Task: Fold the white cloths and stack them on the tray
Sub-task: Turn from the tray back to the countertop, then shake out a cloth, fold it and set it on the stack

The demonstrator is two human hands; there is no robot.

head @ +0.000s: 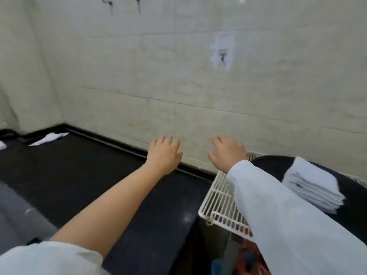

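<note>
Above the far edge of the black counter point(83, 175), close to the tiled wall point(178, 76), both hands are stretched forward with nothing in them. The left hand point(163, 153) is seen from the back, its fingers extended and only loosely spread, its thumb lying toward the right; whether the fingertips touch the wall or hang just short of it cannot be told. Its forearm is bare up to a pale rolled sleeve point(49, 259) at the lower left corner. The right hand point(228, 151) is just beside it, also palm-down and relaxed, the fingers slightly bent and parted, gripping nothing; a long white sleeve point(288, 215) covers that arm down to the wrist. Under the right forearm lies a white wire rack point(216, 201), set at the counter's right end, and on it rests a dark round tray point(278, 165). A stack of folded white cloths point(313, 185) sits on that tray, to the right of the sleeve, its layered edges facing the camera and somewhat blurred. Well apart from the hands, at the far left corner of the counter, one loose white cloth point(49, 138) lies crumpled against the raised back edge, and a scrap of another white piece point(2, 144) shows at the frame's left border. On the wall above the right hand is a small hook point(222, 56) on a patch of white.
</note>
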